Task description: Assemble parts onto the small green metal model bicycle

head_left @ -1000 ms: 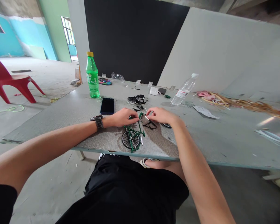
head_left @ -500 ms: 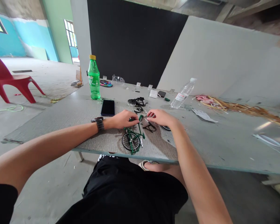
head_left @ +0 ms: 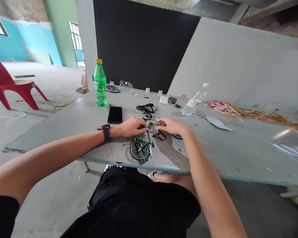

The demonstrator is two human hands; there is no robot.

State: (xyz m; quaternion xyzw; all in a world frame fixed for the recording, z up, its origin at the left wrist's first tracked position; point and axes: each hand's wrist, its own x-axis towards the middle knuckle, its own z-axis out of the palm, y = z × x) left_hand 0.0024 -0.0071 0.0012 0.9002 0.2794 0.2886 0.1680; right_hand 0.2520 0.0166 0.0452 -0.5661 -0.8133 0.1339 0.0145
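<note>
My left hand (head_left: pixel 137 127) is closed on the green frame of a model bicycle (head_left: pixel 140 149), pinching it near the upper end. The model's spoked wheel lies toward the table's front edge. Just to the right, my right hand (head_left: pixel 172 125) has its fingers bent together in a pinch. What they hold, if anything, is too small to make out. Below those fingertips lies a thin black looped part (head_left: pixel 160 136) on the table. Another small wheel (head_left: pixel 177 136) shows partly from under my right hand and wrist.
Black bicycle parts (head_left: pixel 146 108) lie beyond my hands. A phone (head_left: pixel 115 115) and a green bottle (head_left: pixel 100 84) are on the left. A clear bottle (head_left: pixel 195 99), a white case (head_left: pixel 163 99) and a paper sheet (head_left: pixel 217 123) are farther right. The table's front edge (head_left: pixel 164 169) is close to my body.
My right hand has shifted very slightly, its fingertips still above the black looped part. My left hand and the model bicycle stay in place.
</note>
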